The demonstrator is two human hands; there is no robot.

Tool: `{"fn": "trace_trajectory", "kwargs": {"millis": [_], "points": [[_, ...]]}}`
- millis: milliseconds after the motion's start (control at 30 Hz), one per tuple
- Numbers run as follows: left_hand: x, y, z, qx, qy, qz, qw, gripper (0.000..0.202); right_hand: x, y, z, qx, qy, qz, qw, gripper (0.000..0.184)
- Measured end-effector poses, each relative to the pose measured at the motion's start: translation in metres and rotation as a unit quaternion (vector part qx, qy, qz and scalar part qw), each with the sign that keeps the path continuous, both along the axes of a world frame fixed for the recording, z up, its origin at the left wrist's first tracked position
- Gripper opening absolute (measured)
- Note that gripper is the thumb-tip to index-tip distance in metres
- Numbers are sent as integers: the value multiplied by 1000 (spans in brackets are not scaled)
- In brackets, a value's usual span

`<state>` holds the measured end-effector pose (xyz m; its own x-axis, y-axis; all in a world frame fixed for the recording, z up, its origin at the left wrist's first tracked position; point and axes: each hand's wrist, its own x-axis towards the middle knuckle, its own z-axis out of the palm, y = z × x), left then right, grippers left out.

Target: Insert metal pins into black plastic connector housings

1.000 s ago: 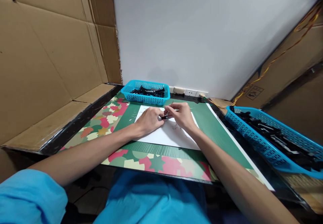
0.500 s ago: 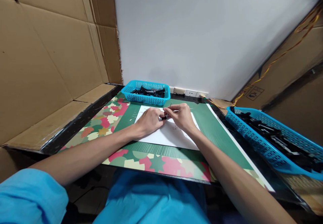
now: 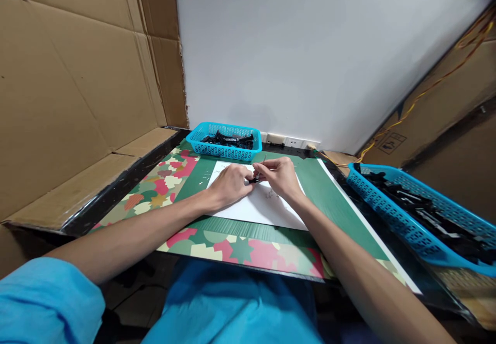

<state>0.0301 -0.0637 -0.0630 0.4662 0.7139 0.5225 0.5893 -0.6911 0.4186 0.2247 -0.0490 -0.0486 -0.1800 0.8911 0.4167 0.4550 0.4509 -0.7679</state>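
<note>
My left hand (image 3: 229, 186) is closed around a small black plastic part (image 3: 253, 180) above a white sheet of paper (image 3: 251, 210). My right hand (image 3: 282, 176) meets it from the other side, thumb and fingers pinched on a thin, slender tool (image 3: 265, 158) whose upper end sticks up past the fingertips. The tool's lower end is at the black part; whether they touch is too small to tell. Small dark bits (image 3: 270, 193) lie scattered on the paper below my right hand. My fingers hide most of the black part.
A blue basket (image 3: 223, 151) of black parts stands at the back of the green patterned mat (image 3: 333, 199). A second blue basket (image 3: 391, 215) with similar parts is at the right. Cardboard (image 3: 77, 75) walls the left side; power sockets (image 3: 293, 142) line the back wall.
My right hand has shifted very slightly, and the thin tool leans a little more to the right. My left hand stays in place with the black part.
</note>
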Motion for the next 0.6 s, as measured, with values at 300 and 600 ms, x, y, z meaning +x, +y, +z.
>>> {"fn": "trace_trajectory", "kwargs": {"millis": [300,600], "points": [[-1,0,0,11,5,-1,1000,14,1,0,1,-22,10,0,1000,41],[1,-1,0,-10,-11,-3,1000,15,-1,-4,1,5,-21,-11,1000,42]]}}
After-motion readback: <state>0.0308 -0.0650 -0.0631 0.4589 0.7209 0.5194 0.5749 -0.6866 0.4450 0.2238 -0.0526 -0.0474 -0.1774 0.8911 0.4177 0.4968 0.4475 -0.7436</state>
